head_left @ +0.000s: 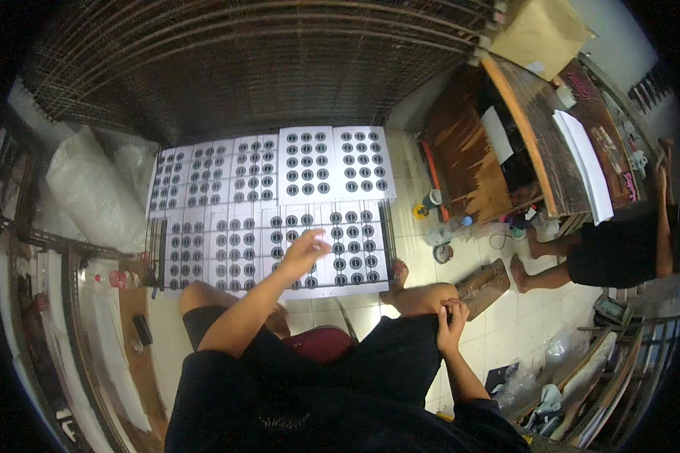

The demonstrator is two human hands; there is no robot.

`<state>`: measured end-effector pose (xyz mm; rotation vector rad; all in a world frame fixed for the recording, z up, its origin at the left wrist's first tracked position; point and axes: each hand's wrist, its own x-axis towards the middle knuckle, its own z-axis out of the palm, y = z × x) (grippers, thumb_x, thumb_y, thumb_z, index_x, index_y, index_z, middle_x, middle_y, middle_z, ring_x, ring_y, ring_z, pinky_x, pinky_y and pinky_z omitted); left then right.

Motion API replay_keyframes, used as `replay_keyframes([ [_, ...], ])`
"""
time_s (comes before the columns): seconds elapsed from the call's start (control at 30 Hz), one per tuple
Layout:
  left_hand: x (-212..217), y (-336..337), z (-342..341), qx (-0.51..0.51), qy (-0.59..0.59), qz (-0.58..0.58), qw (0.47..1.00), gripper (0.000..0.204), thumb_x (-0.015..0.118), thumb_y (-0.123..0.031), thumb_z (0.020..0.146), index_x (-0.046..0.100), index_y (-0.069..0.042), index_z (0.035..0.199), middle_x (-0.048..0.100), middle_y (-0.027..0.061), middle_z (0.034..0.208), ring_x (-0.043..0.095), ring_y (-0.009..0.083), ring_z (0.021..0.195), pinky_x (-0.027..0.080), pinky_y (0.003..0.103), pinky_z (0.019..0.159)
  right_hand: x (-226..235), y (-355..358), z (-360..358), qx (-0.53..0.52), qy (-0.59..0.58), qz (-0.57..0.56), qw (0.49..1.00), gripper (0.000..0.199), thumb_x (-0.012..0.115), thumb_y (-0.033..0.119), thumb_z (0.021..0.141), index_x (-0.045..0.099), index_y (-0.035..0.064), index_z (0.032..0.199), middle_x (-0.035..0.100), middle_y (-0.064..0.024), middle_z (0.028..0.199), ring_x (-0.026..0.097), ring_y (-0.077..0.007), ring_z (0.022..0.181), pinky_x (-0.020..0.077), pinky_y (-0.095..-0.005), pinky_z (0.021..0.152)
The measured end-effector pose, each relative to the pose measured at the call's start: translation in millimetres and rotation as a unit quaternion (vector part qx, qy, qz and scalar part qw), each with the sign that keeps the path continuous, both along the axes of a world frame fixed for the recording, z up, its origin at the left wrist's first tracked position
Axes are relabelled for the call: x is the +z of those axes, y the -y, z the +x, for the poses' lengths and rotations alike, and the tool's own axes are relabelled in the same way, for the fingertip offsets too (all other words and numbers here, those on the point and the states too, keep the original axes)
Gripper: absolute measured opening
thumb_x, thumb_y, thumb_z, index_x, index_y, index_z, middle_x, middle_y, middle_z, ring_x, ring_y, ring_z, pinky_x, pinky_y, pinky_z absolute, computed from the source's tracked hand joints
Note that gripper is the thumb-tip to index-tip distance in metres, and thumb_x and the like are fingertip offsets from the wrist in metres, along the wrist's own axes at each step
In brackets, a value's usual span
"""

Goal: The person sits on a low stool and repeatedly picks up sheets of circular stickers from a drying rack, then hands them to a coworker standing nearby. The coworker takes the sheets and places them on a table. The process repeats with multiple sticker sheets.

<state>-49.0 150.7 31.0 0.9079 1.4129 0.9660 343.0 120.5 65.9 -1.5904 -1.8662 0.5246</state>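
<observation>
White sheets (211,203) printed with rows of black ring-shaped marks lie in two rows before me. Thin dark wires of a rack cross the nearer row. Over that row hovers my left hand (304,253), its fingers loosely bent and apart, with nothing visible in them; whether it touches a sheet I cannot tell. My right hand (452,321) rests on my right knee, away from the sheets, fingers apart and bent over the knee.
Stacked wire shelves (264,68) rise behind the sheets. A worn wooden cabinet (533,136) carries white paper (585,162). Beside it stands another person (612,253). A wooden plank (485,288) lies near my right knee. Plastic-wrapped bundles (94,185) stand at left.
</observation>
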Motion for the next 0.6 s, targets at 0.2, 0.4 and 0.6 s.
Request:
replay_keyframes([
  [0.2,74.4,83.5,37.8,-0.156,-0.089,0.095,0.979,0.051,0.068,-0.016,0.078,0.046,-0.006,0.123,0.057,0.0104,0.112,0.054,0.0224,0.104,0.044,0.036,0.088,-1.0,3.4,11.0,-0.013,0.000,0.067,0.998,0.019,0.062,0.020,0.078,0.059,0.0037,0.087,0.056,-0.0139,0.089,0.051,-0.0302,0.086,0.0392,-0.0381,0.079],
  [0.4,-10.1,141.6,7.3,-0.240,-0.315,0.005,0.918,0.055,0.067,-0.017,0.080,0.043,-0.009,0.128,0.061,0.0102,0.097,0.058,0.0182,0.091,0.047,0.029,0.078,36.9,-69.2,32.7,-0.121,-0.157,0.117,0.973,0.025,0.062,0.021,0.082,0.058,0.0020,0.098,0.059,-0.0097,0.093,0.055,-0.0193,0.089,0.0413,-0.0312,0.080],
  [0.6,-51.1,117.7,-18.2,-0.061,-0.206,-0.048,0.975,0.062,0.070,-0.027,0.076,0.043,-0.004,0.127,0.062,0.0123,0.092,0.060,0.0193,0.083,0.048,0.029,0.073,147.8,-164.1,94.9,-0.213,-0.381,0.183,0.881,0.040,0.061,0.031,0.084,0.050,0.0075,0.114,0.056,-0.0053,0.101,0.055,-0.0177,0.087,0.0432,-0.0284,0.076],
])
